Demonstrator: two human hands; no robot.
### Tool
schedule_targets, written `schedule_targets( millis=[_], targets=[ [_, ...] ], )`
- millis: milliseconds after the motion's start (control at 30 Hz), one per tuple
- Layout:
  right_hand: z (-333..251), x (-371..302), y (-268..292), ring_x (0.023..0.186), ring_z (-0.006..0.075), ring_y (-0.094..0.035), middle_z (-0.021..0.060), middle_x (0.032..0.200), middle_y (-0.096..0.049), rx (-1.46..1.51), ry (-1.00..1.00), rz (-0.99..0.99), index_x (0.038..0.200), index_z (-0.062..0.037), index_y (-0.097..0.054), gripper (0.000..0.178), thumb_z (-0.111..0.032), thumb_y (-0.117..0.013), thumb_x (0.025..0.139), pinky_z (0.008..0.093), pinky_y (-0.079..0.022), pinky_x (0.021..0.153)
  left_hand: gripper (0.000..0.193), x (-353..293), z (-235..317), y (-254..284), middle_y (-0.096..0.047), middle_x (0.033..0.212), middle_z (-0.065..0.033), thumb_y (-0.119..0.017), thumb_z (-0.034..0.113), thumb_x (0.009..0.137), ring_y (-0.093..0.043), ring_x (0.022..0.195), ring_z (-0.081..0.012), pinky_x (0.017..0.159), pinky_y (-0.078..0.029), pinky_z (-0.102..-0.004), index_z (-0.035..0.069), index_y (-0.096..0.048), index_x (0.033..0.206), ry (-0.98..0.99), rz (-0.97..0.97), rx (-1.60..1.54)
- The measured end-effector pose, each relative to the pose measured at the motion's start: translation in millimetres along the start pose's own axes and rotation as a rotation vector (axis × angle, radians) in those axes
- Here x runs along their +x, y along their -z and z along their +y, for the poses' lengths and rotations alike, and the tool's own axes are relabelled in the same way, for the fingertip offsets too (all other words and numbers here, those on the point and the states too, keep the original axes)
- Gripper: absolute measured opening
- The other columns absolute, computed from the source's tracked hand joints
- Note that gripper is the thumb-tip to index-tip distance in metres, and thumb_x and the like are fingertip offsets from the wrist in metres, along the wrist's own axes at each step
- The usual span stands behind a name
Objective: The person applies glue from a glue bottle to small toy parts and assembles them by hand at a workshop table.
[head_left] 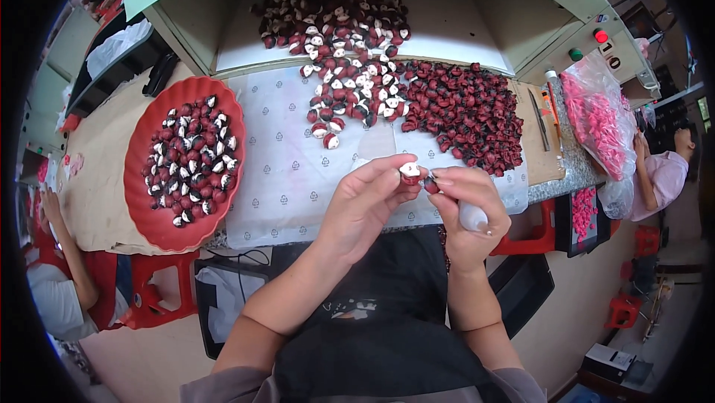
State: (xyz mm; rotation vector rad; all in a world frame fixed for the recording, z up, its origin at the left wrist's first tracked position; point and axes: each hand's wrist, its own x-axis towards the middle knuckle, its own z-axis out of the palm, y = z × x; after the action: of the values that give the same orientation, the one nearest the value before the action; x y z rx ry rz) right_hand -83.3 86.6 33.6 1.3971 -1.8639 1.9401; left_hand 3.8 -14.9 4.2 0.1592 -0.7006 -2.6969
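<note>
Over the table's front edge, my left hand (357, 202) pinches a small figure head (410, 171) with a white face and dark red below, between thumb and fingers. Close beside it, my right hand (477, 191) has a small dark red and black piece (430, 185) at its fingertips. A translucent white squeeze bottle (473, 219) is also tucked in that hand, its end sticking out below the fingers. The two small pieces are almost together; whether they touch I cannot tell. Beyond my hands lie a pile of white-faced heads (357, 90) and a pile of dark red and black pieces (465, 116).
A red scalloped bowl (135, 187) of similar heads stands left on cardboard. White printed paper (275, 164) covers the middle. More heads fill a cabinet opening (439, 8) behind. At right are a thin tool (538, 120), a bag of pink pieces (599, 124) and another person (666, 176).
</note>
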Motion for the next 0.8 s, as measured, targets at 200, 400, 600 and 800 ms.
schedule_targets(
  millis=[200,400,600,800],
  targets=[
    [4.1,0.0,-2.2,0.070,0.0194,-0.056,0.0116,0.083,-0.059,-0.191,0.141,-0.112,0.083,-0.0016,-0.060,0.024,0.002,-0.067,0.060,0.0246,-0.044,0.060,0.028,-3.6,-4.3,-1.6,-0.056,0.097,-0.0082,-0.049,0.015,0.083,-0.053,0.087,-0.0126,0.080,-0.042,-0.0264,-0.001,-0.050,0.106,0.028,0.031,-0.033],
    [7.0,-6.6,-3.4,0.071,0.0193,-0.057,0.0110,0.080,-0.058,-0.349,0.177,-0.080,0.087,-0.0009,-0.059,0.030,0.004,-0.068,0.059,0.0243,-0.046,0.060,0.026,-7.1,-11.1,-5.9,-0.056,0.097,-0.0089,-0.050,0.012,0.083,-0.053,0.088,-0.0131,0.080,-0.043,-0.0269,-0.001,-0.051,0.105,0.029,0.097,-0.068],
    [6.5,-8.8,-4.5,0.064,0.0197,-0.056,0.0100,0.078,-0.058,-0.313,0.214,-0.052,0.084,-0.0016,-0.060,0.030,0.003,-0.069,0.056,0.0249,-0.044,0.052,0.020,-12.4,-12.5,-9.2,-0.058,0.091,-0.0102,-0.053,0.004,0.079,-0.056,0.082,-0.0136,0.076,-0.046,-0.0259,-0.002,-0.056,0.097,-0.071,0.135,0.062],
    [3.5,-14.1,-4.4,0.068,0.0186,-0.056,0.0116,0.080,-0.057,-0.261,0.162,-0.048,0.083,0.0005,-0.059,0.025,0.004,-0.067,0.060,0.0236,-0.045,0.056,0.020,-14.0,-9.8,-10.0,-0.059,0.089,-0.0095,-0.056,0.001,0.076,-0.057,0.079,-0.0128,0.075,-0.046,-0.0236,-0.003,-0.057,0.096,-0.159,0.160,0.301]
  ],
)
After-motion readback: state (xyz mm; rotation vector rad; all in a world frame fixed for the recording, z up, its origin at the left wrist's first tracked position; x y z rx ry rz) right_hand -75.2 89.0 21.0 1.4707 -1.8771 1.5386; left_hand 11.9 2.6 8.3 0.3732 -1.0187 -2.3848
